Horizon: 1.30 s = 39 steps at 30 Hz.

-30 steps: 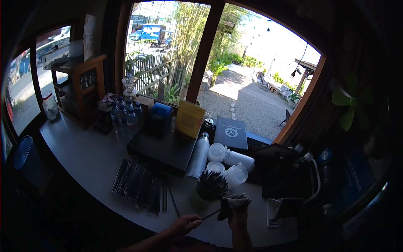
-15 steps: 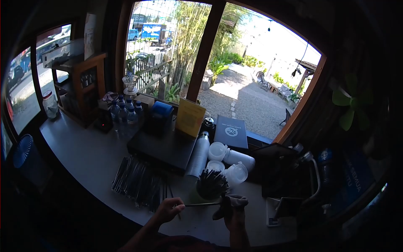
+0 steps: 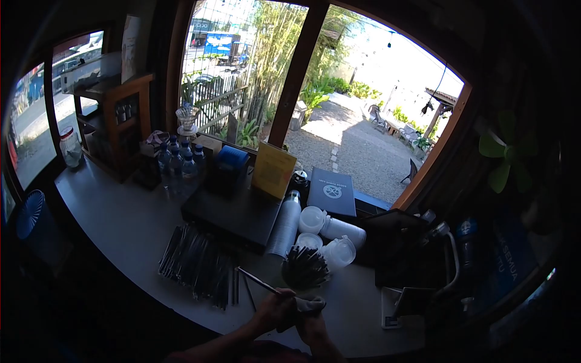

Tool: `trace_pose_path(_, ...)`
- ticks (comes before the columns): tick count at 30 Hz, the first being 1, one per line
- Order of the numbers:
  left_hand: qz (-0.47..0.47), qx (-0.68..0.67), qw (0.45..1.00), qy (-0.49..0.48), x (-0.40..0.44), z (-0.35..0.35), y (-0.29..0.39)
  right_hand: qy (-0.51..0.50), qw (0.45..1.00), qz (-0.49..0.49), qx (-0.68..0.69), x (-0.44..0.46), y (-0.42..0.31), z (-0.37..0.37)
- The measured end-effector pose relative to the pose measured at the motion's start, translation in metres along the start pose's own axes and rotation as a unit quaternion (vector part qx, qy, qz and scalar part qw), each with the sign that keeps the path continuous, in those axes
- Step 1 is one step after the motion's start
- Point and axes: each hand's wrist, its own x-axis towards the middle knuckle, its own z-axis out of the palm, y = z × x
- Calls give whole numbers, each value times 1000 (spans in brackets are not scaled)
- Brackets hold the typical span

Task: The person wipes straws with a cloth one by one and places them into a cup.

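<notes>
My left hand is closed around a long, thin dark straw, which slants up and left out of the fist. Pressed close beside it, my right hand grips a grey cloth; the straw's lower end is hidden among the hands and cloth. Just beyond my hands stands a container packed with upright black straws. To the left lies a wide pile of dark straws with shiny glints. A few single straws rest between that pile and my left hand.
Stacked plastic cups and clear lids lie behind the straw container. Further back are a black box, a yellow sign, a dark blue menu and several water bottles. A tablet-like device stands at right.
My hands have come together, the right one moving left with the cloth. The straw has swung from nearly level between the hands to slanting up and left.
</notes>
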Motion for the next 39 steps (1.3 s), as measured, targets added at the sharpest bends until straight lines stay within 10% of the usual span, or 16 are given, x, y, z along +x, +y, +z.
trace_pose_path(11,-9,-297,953,62,19,-28,0,-48,998,8,-34,9,-5,-9)
trace_pose_path(20,-71,-45,922,-378,2,-36,-15,-75,996,2,-44,-5,-9,14)
trace_pose_path(21,-21,-179,920,-347,-3,-21,-17,-69,997,1,-26,-2,-8,11)
trace_pose_path(23,54,52,946,-316,-6,-27,-16,-59,998,0,8,6,-9,-2)
trace_pose_path(27,-108,57,936,-330,-8,-27,14,67,992,-40,101,24,-48,-18)
trace_pose_path(29,-147,-2,936,-319,-7,-22,2,-22,999,-35,24,10,-67,-6)
trace_pose_path(33,-104,1,947,-303,-3,-19,-11,-42,995,34,-87,-3,-44,8)
trace_pose_path(39,-120,23,932,-342,-2,-28,19,78,986,-135,-52,9,-80,18)
